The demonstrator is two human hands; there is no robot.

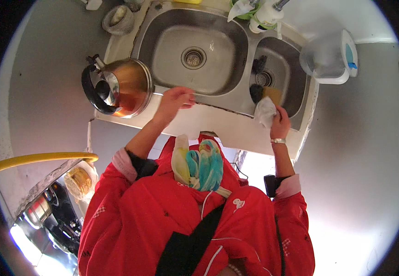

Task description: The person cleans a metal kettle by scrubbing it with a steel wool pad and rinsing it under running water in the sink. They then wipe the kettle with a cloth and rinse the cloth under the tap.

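Observation:
My right hand [281, 122] grips a crumpled white cloth [265, 112] over the front edge of the small sink basin [291, 62]. Just beyond the cloth, a yellowish-brown sponge [272, 94] and a dark scouring pad [255, 93] lie in that basin. Another dark, rough clump [259, 64] rests near its drain. My left hand [175, 101] hovers at the near rim of the large steel basin [165, 41], its fingers loosely apart with nothing seen in them. To its left stands a copper-coloured kettle [127, 88] with a black handle.
A clear plastic container [327, 58] with a white lid lies at the right corner. White bottles [266, 17] stand behind the sink. A stone mortar [118, 20] is at the back left. A yellow hose [44, 160] and a stove [61, 217] are at left.

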